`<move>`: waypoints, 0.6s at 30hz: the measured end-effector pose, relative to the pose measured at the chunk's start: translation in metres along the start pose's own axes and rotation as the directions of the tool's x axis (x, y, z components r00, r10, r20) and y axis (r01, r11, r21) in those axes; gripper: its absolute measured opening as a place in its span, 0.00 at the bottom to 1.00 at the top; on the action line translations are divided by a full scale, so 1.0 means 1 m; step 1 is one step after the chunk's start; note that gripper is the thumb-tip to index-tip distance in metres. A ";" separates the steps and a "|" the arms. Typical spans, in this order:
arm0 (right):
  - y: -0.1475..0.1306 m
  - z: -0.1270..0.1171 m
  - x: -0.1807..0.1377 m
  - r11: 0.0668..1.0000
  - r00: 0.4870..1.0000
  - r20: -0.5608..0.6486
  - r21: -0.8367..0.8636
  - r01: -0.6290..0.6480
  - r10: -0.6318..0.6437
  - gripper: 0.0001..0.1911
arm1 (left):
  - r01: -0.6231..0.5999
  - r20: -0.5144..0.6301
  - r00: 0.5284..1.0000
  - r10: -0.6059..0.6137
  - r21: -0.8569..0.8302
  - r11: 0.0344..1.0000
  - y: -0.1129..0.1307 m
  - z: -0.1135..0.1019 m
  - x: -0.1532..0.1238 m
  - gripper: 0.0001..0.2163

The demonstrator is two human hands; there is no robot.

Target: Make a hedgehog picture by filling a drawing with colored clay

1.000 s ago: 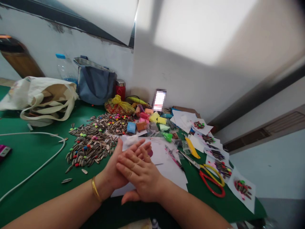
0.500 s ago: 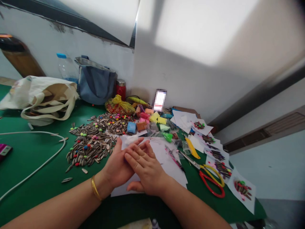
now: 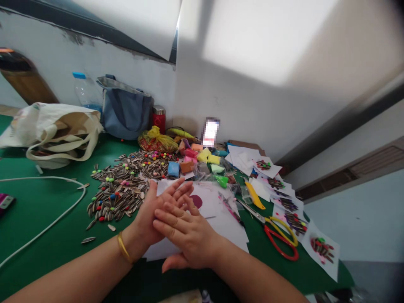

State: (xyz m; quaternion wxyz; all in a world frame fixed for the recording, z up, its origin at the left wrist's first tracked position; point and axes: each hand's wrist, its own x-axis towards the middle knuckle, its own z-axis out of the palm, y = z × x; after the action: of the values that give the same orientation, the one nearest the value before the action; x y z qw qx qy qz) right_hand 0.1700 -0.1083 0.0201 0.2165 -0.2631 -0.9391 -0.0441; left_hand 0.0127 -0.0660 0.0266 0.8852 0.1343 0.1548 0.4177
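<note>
My left hand (image 3: 154, 212) is turned palm up with its fingers stretched out, a gold bangle on the wrist. Across that palm lies my right hand (image 3: 189, 233), flat, fingers extended and thumb apart. Whether anything small sits between the two palms is hidden. Just past the fingertips, a dark purple disc (image 3: 197, 202) rests on white paper sheets (image 3: 217, 229) under the hands. To the left is a spread pile of striped sunflower seeds (image 3: 126, 198), dotted with brightly coloured pieces.
Scissors (image 3: 277, 235) with red and yellow handles lie at right, beside a yellow cutter (image 3: 255, 194) and a pink pen (image 3: 232, 210). Paper cards with seed designs (image 3: 322, 250) line the right edge. Coloured clay packets (image 3: 187, 166), a lit phone (image 3: 211, 131) and bags (image 3: 126, 109) stand behind.
My right hand has slid back toward me and left along the left palm, its fingers slightly more spread. The purple disc on the paper now shows.
</note>
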 end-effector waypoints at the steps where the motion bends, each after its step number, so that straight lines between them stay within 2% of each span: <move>1: 0.000 0.000 0.000 1.000 1.000 -0.018 0.001 -0.010 0.010 0.42 | 0.020 -0.005 1.000 -0.021 -0.012 1.000 -0.001 0.000 0.000 0.38; 3: 0.001 0.000 0.000 0.997 0.995 -0.058 0.000 -0.076 0.076 0.42 | 0.112 -0.005 0.994 -0.113 -0.066 0.991 -0.002 0.001 -0.001 0.38; 4: 0.002 0.000 -0.001 0.994 0.992 -0.071 0.002 -0.108 0.108 0.42 | 0.119 -0.015 0.993 -0.121 -0.085 0.989 -0.002 0.002 -0.001 0.38; 6: 0.002 -0.002 -0.001 0.995 0.994 -0.057 0.024 -0.094 0.095 0.40 | 0.045 -0.038 0.998 -0.048 -0.073 0.996 0.001 0.004 0.000 0.37; 9: 0.001 -0.004 0.001 0.998 0.999 -0.045 0.065 -0.002 0.005 0.38 | -0.043 -0.059 0.997 0.041 -0.038 0.998 0.005 0.005 0.001 0.37; 12: 0.001 -0.004 0.003 0.997 0.996 -0.086 0.078 -0.011 0.018 0.37 | 0.067 -0.073 0.995 -0.069 -0.027 0.997 0.002 0.006 0.000 0.37; 14: 0.003 -0.004 0.003 0.995 0.989 -0.139 0.091 -0.032 0.045 0.32 | 0.075 -0.087 0.993 -0.078 -0.033 0.997 -0.001 0.008 -0.001 0.37; 18: 0.003 -0.003 0.003 0.986 0.954 -0.279 0.151 -0.071 0.111 0.13 | 0.022 -0.073 0.997 -0.023 -0.011 1.000 -0.002 0.010 0.000 0.37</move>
State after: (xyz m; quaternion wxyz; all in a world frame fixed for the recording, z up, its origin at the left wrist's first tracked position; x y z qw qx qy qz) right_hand 0.1705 -0.1049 0.0239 0.3698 -0.2812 -0.8855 -0.0063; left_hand 0.0180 -0.0686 0.0345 0.8843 0.1128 0.1863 0.4131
